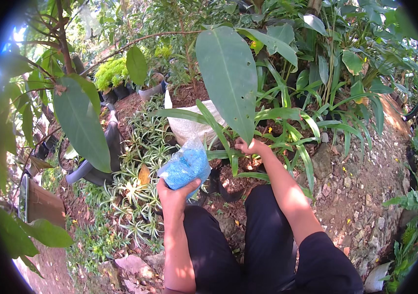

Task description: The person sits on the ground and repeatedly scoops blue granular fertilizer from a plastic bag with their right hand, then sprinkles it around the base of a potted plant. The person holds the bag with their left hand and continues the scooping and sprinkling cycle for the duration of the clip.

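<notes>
My left hand [176,191] grips a clear plastic bag of blue granules [188,167] by its lower part, above my left knee. My right hand [248,147] reaches among the strap-shaped leaves of a plant [299,141], partly under the tip of a large green leaf [227,73]. Its fingers look bent, but whether they hold anything cannot be told. Below this hand lies brown soil [236,178] in what looks like a black planting bag [227,194]. A white woven sack [194,123] with soil in it stands just beyond the plastic bag.
Variegated spider plants [135,198] grow to the left, with a dark grey container [102,158] beside them. A brown pot [43,202] lies farther left. Leafy branches hang close to the view. Stony ground [359,198] slopes at the right. Flat stones [133,266] lie near my legs.
</notes>
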The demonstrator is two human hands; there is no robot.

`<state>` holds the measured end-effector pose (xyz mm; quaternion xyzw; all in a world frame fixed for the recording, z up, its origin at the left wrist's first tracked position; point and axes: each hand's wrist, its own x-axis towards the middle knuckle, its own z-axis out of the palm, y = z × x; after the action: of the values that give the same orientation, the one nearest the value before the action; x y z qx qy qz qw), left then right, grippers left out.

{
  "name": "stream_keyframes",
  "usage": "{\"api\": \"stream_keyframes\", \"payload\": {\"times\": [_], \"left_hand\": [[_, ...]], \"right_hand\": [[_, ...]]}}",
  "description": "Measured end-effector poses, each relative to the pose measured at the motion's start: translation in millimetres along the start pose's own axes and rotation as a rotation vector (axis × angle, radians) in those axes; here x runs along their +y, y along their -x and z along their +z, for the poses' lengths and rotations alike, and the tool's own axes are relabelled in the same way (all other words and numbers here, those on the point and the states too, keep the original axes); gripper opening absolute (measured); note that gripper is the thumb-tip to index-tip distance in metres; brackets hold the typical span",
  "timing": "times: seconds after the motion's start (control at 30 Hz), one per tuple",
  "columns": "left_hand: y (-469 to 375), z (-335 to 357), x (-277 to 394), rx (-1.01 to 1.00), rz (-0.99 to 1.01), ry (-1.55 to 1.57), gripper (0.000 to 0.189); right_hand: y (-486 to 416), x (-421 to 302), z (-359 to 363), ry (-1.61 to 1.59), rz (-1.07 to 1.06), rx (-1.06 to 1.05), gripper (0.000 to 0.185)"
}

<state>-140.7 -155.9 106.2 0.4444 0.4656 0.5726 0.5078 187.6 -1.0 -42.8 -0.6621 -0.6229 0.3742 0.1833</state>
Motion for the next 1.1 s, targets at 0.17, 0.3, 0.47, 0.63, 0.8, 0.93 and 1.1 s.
{"api": "stream_keyframes", "payload": {"times": [0.17,0.3,0.47,0.63,0.8,0.93,1.1], "left_hand": [[-4,0,-5,-0.005,0.003,-0.005,0.07],[-8,-5,-9,-0.001,-0.002,-0.025,0.068],[-13,-10,-11,0.002,-0.011,-0.053,0.068],[-14,-11,-9,0.001,-0.021,-0.051,0.068],[-11,-9,-6,0.006,-0.006,-0.012,0.071],[-8,-8,-6,-0.011,0.003,0.006,0.071],[-7,-6,-4,-0.017,-0.018,-0.017,0.072]], "right_hand": [[-25,20,19,0.184,0.033,0.14,0.039],[-38,25,29,0.402,0.063,0.106,0.04],[-48,23,35,0.618,0.03,0.122,0.036],[-51,17,35,0.762,-0.031,0.051,0.027],[-58,8,15,0.887,0.048,-0.092,0.032],[-64,6,17,0.972,0.09,-0.09,0.026],[-83,22,22,1.059,0.048,-0.033,0.02]]}}
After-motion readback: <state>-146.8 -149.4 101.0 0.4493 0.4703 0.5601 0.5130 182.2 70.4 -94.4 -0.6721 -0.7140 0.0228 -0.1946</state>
